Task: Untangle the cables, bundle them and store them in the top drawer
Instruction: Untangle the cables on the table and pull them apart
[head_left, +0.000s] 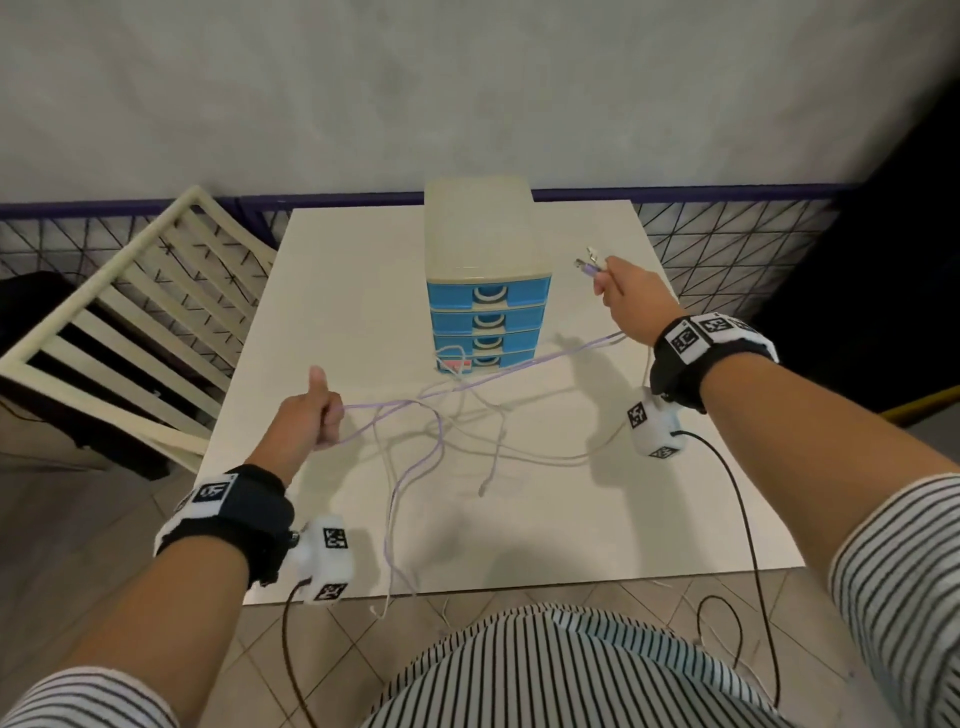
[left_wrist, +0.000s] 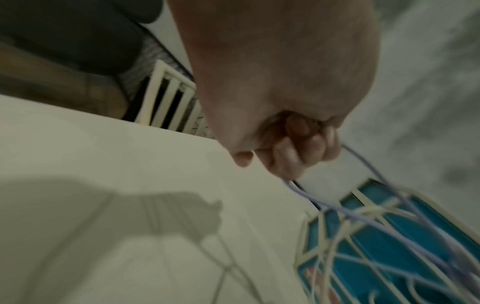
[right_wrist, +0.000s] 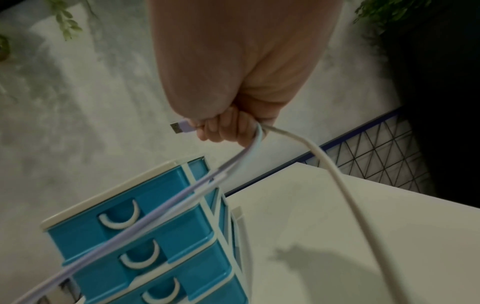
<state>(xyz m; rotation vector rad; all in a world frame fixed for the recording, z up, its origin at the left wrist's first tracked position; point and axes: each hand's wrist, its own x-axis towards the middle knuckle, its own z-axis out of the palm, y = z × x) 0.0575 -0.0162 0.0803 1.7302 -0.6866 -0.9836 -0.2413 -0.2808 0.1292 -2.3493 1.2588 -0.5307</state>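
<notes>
A purple cable (head_left: 524, 365) stretches across the white table (head_left: 332, 280) between both hands. My right hand (head_left: 626, 299) is raised to the right of the drawer unit (head_left: 488, 291) and grips the cable ends, with a purple USB plug (right_wrist: 179, 127) and a silver plug (head_left: 593, 254) sticking out. A white cable (right_wrist: 345, 193) also runs from that fist. My left hand (head_left: 311, 415) grips a loop of the purple cable (left_wrist: 298, 189) with its thumb up. White cables (head_left: 493, 436) lie tangled on the table between the hands. The top drawer (head_left: 488, 294) is closed.
The blue drawer unit has several closed drawers with white handles (right_wrist: 122, 220). A white slatted chair (head_left: 130, 322) leans at the table's left. A black wire fence (head_left: 727, 239) runs behind the table. Cable ends hang over the front edge (head_left: 389, 597). Dark wrist-camera leads (head_left: 748, 545) trail down.
</notes>
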